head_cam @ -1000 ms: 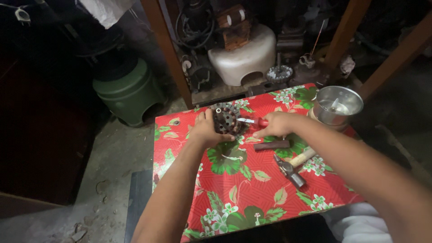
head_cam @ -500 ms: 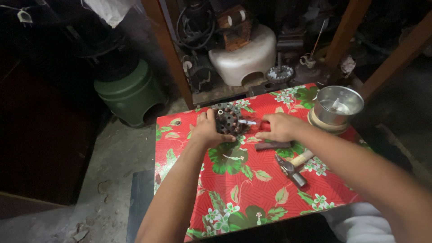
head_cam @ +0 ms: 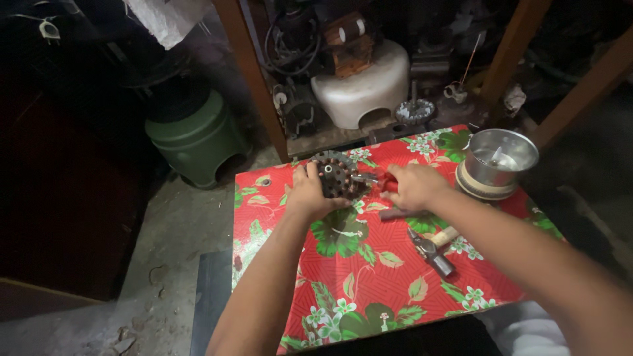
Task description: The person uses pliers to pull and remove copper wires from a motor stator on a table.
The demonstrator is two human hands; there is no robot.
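On the worktop (head_cam: 369, 290), covered in glossy red floral oilcloth, a shiny metal jar (head_cam: 499, 158) on a cream base stands right of the motor stator (head_cam: 337, 175); what lies inside the jar cannot be made out. The left hand (head_cam: 311, 192) is clamped around the round, dark, ridged stator at the worktop's far edge. The right hand (head_cam: 412, 186), closed on red-handled pliers (head_cam: 377, 180), has shifted closer to the stator than a second ago. A hammer (head_cam: 432, 247) lies near, toward the person.
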